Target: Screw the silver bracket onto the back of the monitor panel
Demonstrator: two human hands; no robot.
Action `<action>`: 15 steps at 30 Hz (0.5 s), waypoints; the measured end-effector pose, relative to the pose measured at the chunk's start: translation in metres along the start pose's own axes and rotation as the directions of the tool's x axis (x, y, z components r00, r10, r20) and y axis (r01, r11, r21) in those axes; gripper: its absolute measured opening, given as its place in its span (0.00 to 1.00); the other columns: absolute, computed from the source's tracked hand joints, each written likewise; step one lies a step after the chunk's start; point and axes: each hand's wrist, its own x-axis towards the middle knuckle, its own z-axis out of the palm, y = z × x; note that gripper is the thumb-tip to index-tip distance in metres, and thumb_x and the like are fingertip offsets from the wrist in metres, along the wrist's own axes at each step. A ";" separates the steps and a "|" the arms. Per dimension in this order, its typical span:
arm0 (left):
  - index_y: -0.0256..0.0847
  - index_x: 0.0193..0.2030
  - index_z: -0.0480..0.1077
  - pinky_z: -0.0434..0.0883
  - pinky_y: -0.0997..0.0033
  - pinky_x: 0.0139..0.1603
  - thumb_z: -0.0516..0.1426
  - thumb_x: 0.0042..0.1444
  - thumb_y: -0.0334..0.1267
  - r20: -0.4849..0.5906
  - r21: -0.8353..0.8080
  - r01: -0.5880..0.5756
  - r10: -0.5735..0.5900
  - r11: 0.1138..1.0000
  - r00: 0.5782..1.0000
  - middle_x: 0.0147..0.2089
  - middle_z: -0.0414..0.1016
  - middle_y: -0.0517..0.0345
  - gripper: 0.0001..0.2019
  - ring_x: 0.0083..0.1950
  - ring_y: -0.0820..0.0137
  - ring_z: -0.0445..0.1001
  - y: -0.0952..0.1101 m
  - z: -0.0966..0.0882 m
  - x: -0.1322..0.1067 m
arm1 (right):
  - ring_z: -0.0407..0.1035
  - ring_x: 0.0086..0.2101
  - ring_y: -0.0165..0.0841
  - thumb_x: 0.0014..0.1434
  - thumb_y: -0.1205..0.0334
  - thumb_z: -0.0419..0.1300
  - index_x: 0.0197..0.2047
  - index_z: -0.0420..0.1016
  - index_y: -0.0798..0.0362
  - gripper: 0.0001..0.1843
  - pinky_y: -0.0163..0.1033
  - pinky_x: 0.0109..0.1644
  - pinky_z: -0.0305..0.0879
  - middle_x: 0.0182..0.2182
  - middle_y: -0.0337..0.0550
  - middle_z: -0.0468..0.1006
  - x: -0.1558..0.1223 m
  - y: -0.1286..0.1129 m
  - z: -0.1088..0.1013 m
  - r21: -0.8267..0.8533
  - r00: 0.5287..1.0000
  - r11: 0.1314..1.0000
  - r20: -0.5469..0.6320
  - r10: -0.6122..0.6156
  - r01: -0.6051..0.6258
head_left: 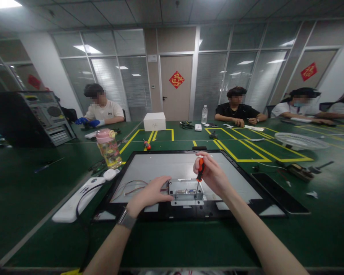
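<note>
A display panel (235,179) lies flat in front of me, its pale back framed in black. Near its front edge sits a metal connector box (186,196) with ports along its side. My left hand (151,194) grips the left end of this box, thumb and fingers at either side. In my right hand (213,173) is an orange-and-black screwdriver (200,170), held upright. Its shaft points down to the box's front right part; the exact contact at the tip is too small to tell. Thin cables (132,187) run across the panel left of my left hand.
A white power strip (78,200) and pink-lidded bottle (107,149) stand left; a black phone-like slab (279,193) lies right. Beyond the panel are another screwdriver (146,144) and a white box (154,122). A computer case (31,118) stands far left. Several people sit opposite.
</note>
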 end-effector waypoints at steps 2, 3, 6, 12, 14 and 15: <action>0.39 0.67 0.61 0.54 0.60 0.71 0.64 0.51 0.49 0.008 0.001 0.001 -0.001 1.000 1.000 0.71 0.60 0.46 0.38 0.71 0.55 0.59 0.001 -0.001 -0.001 | 0.67 0.25 0.30 0.59 0.50 0.65 0.38 0.73 0.47 0.11 0.34 0.29 0.60 0.25 0.36 0.74 0.001 0.002 -0.001 -0.037 0.996 0.997 -0.054 -0.075 0.073; 0.39 0.67 0.61 0.54 0.59 0.71 0.64 0.51 0.49 0.009 0.002 0.005 -0.005 1.000 1.000 0.71 0.59 0.46 0.38 0.71 0.55 0.59 0.001 -0.001 -0.001 | 0.68 0.26 0.29 0.59 0.50 0.65 0.36 0.73 0.48 0.11 0.34 0.30 0.62 0.26 0.36 0.75 0.002 0.003 -0.002 -0.054 0.991 0.993 -0.077 -0.108 0.104; 0.40 0.68 0.60 0.54 0.59 0.71 0.64 0.51 0.49 0.011 0.005 0.019 -0.019 1.000 1.000 0.71 0.59 0.47 0.39 0.70 0.55 0.59 0.003 -0.002 -0.002 | 0.69 0.28 0.29 0.57 0.50 0.67 0.33 0.73 0.50 0.13 0.35 0.32 0.64 0.30 0.37 0.74 0.003 0.005 -0.002 -0.069 0.988 0.991 -0.090 -0.123 0.117; 0.41 0.67 0.61 0.55 0.58 0.71 0.65 0.51 0.49 0.005 -0.001 0.006 -0.006 1.000 1.000 0.71 0.60 0.48 0.38 0.70 0.54 0.60 0.002 -0.001 -0.002 | 0.62 0.21 0.28 0.58 0.46 0.65 0.39 0.73 0.50 0.16 0.33 0.22 0.54 0.25 0.36 0.72 0.000 0.007 0.005 -0.010 0.997 0.999 -0.068 -0.043 0.043; 0.41 0.67 0.61 0.55 0.58 0.71 0.65 0.51 0.49 0.004 -0.005 0.008 -0.008 1.000 1.000 0.71 0.60 0.47 0.38 0.70 0.54 0.59 0.002 -0.002 -0.002 | 0.58 0.18 0.26 0.58 0.46 0.64 0.38 0.71 0.49 0.16 0.32 0.20 0.50 0.22 0.34 0.70 -0.001 0.008 0.008 0.016 0.996 0.999 -0.075 -0.046 0.047; 0.41 0.67 0.61 0.55 0.58 0.71 0.65 0.51 0.49 0.007 -0.007 0.012 -0.012 1.000 1.000 0.71 0.60 0.47 0.38 0.70 0.54 0.60 0.002 -0.002 -0.002 | 0.55 0.17 0.25 0.58 0.45 0.63 0.37 0.69 0.49 0.16 0.32 0.20 0.48 0.20 0.32 0.69 -0.002 0.008 0.010 0.029 0.996 0.999 -0.075 -0.043 0.045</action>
